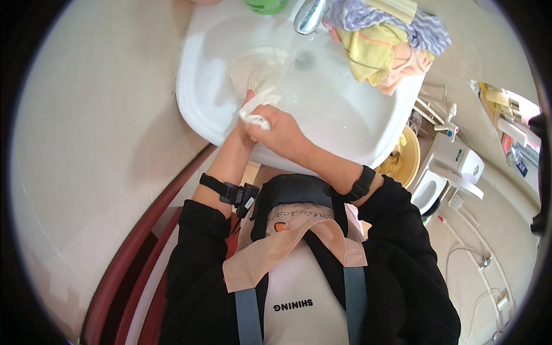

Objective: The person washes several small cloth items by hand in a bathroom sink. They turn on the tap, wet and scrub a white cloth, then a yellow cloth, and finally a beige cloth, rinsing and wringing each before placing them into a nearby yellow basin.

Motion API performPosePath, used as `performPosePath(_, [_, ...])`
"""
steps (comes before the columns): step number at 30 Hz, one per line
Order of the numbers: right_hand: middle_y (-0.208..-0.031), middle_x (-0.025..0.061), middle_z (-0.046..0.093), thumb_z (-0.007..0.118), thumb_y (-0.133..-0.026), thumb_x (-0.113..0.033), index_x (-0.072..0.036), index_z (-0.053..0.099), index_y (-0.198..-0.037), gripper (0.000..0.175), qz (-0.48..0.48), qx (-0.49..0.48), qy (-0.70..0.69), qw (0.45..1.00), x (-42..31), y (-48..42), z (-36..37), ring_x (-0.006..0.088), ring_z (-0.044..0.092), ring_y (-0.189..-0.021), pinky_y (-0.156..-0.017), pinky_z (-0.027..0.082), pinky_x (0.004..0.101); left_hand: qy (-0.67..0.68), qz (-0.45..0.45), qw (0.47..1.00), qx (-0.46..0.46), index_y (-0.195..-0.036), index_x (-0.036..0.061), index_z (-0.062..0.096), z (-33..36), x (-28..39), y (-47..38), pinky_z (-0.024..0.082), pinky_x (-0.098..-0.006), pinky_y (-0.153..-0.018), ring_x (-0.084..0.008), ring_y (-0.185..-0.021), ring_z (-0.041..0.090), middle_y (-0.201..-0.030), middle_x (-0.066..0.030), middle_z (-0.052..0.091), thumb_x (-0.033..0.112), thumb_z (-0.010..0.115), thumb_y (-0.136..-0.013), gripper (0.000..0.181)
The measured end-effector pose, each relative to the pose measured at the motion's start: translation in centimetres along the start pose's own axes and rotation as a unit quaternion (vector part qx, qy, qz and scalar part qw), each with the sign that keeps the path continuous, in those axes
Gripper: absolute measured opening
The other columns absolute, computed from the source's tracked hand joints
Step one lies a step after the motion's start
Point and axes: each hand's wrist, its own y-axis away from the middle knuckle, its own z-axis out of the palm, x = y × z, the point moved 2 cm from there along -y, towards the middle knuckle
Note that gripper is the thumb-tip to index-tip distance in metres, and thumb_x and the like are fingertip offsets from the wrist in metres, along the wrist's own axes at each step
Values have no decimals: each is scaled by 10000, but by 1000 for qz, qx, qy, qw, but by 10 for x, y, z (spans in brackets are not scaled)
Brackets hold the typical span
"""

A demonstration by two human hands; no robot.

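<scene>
A white wet cloth (264, 98) is bunched and twisted between my two hands over the washbasin (336, 116). My right hand (280, 131) is closed in a fist, with a folded end of the cloth showing beside the fingers. Behind it, my left hand (244, 130) grips the cloth too; its thumb points up towards the tap, and most of its fingers are hidden. The cloth's loose part fans out pale in the bowl, left of the drain (304, 60). Above the drain juts a chrome tap (309, 17).
Yellow and peach cloths (371, 54) and a lilac striped towel (427, 32) are heaped on the basin's right corner. A green bottle (266, 5) stands at the back rim. Below right are a yellow tub (409, 155) with cloth inside and a toilet (431, 189). A tiled wall (95, 108) borders the left.
</scene>
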Motion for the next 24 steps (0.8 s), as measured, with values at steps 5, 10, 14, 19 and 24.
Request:
performPosePath(5, [-911, 101, 588, 529, -791, -355, -117, 566, -1004, 321, 10, 47, 281, 958, 7, -15, -22, 294, 606, -782, -667, 476, 431, -74, 74, 979, 174, -1227, 60, 430, -5, -20, 1, 418, -416, -913, -259, -1074, 512, -1130, -124, 539, 441, 351, -922, 495])
performPosePath(10, [-1042, 147, 531, 493, -825, -322, -153, 557, -1067, 302, 152, 97, 534, 826, 63, -25, -105, 321, 597, -839, -692, 476, 437, -55, 74, 979, 183, -1341, 18, 225, 26, -35, 14, 346, -454, -989, -331, -1224, 355, -1309, -196, 315, 331, 512, -885, 623])
performPosePath(14, [-1101, 182, 496, 512, -793, -272, -50, 520, -1134, 407, 117, 37, 671, 731, 84, -32, -112, 344, 476, -1058, -875, 389, 452, -187, 61, 935, 296, -1384, 10, 71, 29, -26, 25, 321, -505, -990, -370, -1256, 300, -1392, -217, 200, 305, 506, -893, 720])
performPosePath(19, [-909, 167, 606, 581, -752, -312, 6, 506, -1110, 485, 36, -91, 474, 875, 80, -20, -47, 318, 570, -906, -796, 433, 393, -227, 66, 895, 377, -1391, 8, 45, 24, -15, 31, 300, -536, -989, -382, -1269, 271, -1413, -222, 139, 399, 472, -898, 760])
performPosePath(24, [-880, 175, 638, 567, -742, -274, -7, 584, -1016, 383, 74, -209, 219, 950, 8, -26, -28, 316, 606, -810, -716, 467, 363, -99, 60, 952, 283, -1342, 26, 257, 18, -9, 25, 343, -489, -972, -338, -1217, 369, -1343, -208, 312, 556, 370, -875, 716])
